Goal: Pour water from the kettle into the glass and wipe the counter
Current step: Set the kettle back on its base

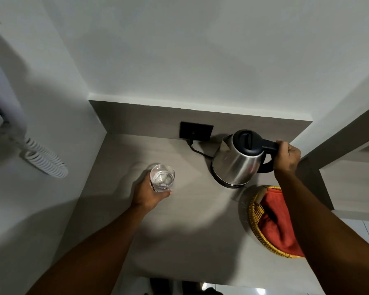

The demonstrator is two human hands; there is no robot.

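A steel kettle (238, 161) with a black lid stands upright on its base near the back right of the grey counter (179, 226). My right hand (287, 156) is wrapped around its black handle. A clear glass (162, 177) with some water in it rests on the counter left of the kettle. My left hand (148, 192) holds the glass from its near-left side. An orange cloth (278, 220) lies in a woven yellow basket (255, 213) at the counter's right edge, partly hidden by my right arm.
A black wall socket (196, 130) with the kettle's cord (197, 151) plugged in sits on the back panel. White walls close in the left and back. A white coiled cord (44, 159) hangs on the left wall. A cabinet panel (337, 150) stands to the right.
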